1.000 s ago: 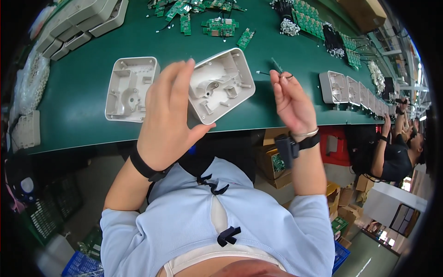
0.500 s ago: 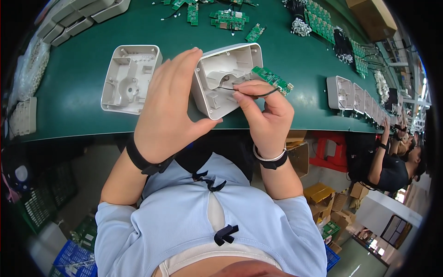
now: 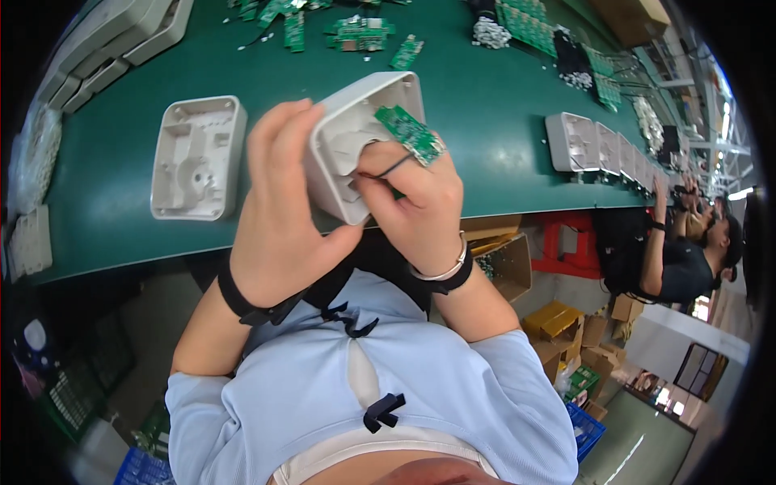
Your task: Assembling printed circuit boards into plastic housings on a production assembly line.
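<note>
My left hand (image 3: 279, 198) grips a tilted white plastic housing (image 3: 347, 121) by its left side, its open face turned toward my right hand. The fingers of my right hand (image 3: 416, 194) are closed in a pinch on a thin black cable (image 3: 394, 166), their tips reaching inside the housing. What the fingertips touch in there is hidden. From the cable hangs a green circuit board (image 3: 409, 134), lying over the back of my right fingers in front of the housing's opening. A second white housing (image 3: 198, 166) lies open side up on the table, left of my left hand.
Loose green circuit boards (image 3: 360, 34) lie along the far side of the green table (image 3: 485, 153). White housings (image 3: 575, 144) stand in a row at right, others are stacked (image 3: 105, 56) far left. Cable bundles (image 3: 491, 31) lie far right. Another person (image 3: 687, 250) sits at right.
My right hand has moved left and deeper into the housing with the cable, bringing the circuit board in front of the opening. The held housing has tilted more. The whole view has shifted somewhat.
</note>
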Demonstrator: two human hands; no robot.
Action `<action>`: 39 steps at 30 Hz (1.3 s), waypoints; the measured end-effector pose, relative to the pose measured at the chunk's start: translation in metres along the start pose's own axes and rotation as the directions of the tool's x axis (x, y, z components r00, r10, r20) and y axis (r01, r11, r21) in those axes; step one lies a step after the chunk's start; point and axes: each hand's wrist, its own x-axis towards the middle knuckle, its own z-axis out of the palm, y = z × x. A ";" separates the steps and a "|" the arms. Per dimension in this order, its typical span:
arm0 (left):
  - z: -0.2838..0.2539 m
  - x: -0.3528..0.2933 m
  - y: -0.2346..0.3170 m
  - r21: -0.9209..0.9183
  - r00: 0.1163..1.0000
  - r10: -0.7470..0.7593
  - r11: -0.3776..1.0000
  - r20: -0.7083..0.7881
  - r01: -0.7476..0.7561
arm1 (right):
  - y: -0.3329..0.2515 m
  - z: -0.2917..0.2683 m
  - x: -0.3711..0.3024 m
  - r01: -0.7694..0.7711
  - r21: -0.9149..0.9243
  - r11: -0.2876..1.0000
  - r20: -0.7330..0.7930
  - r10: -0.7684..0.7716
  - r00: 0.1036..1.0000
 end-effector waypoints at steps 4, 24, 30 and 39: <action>0.001 0.002 -0.004 -0.093 0.996 -0.056 0.994 0.076 0.063 | -0.001 -0.005 0.003 0.012 -0.058 0.998 0.012 -0.011 1.000; -0.004 0.006 -0.008 -0.056 0.993 -0.052 0.997 0.106 0.058 | 0.005 -0.036 0.001 0.106 -0.171 0.980 -0.030 -0.113 0.993; -0.008 0.007 -0.007 -0.040 0.984 -0.133 0.990 0.115 0.138 | -0.006 -0.047 -0.015 0.166 -0.184 0.969 0.138 -0.142 0.980; -0.003 0.002 -0.009 -0.164 0.967 -0.229 0.955 0.115 0.246 | -0.001 -0.044 -0.025 0.061 -0.011 0.998 0.144 -0.058 0.988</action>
